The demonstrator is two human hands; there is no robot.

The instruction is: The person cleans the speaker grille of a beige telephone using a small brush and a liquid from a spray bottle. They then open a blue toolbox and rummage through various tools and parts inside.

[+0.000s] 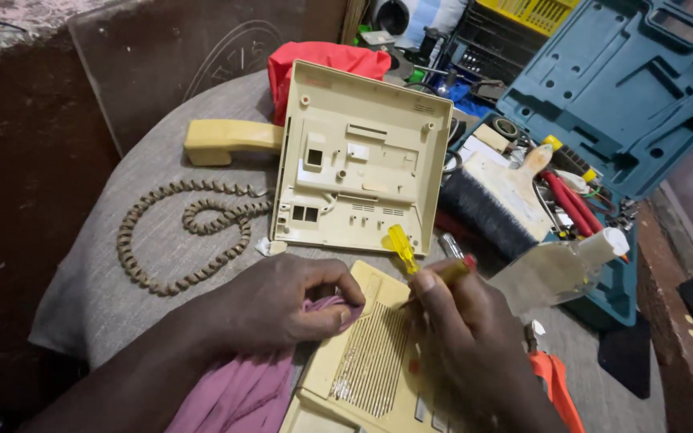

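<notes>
My left hand (286, 301) is closed on a bunched purple cloth (238, 393) and presses it against the left edge of a yellowed telephone top cover (366, 361) with a ribbed grille. My right hand (463, 337) rests on that cover and holds a yellow-handled screwdriver (403, 248), its handle pointing away from me. Just beyond lies the phone's cream back shell (362, 160), inner side up. The cream handset (222, 140) lies at the shell's left, with a coiled cord (182, 232) looped on the grey cloth-covered table (162, 184).
A wide black-bristled brush (495, 200) lies right of the shell. An open teal tool case (627, 88) holds red-handled pliers (571, 200) and small parts. A red cloth (326, 60) sits behind the shell. An orange-handled tool (555, 385) lies by my right wrist.
</notes>
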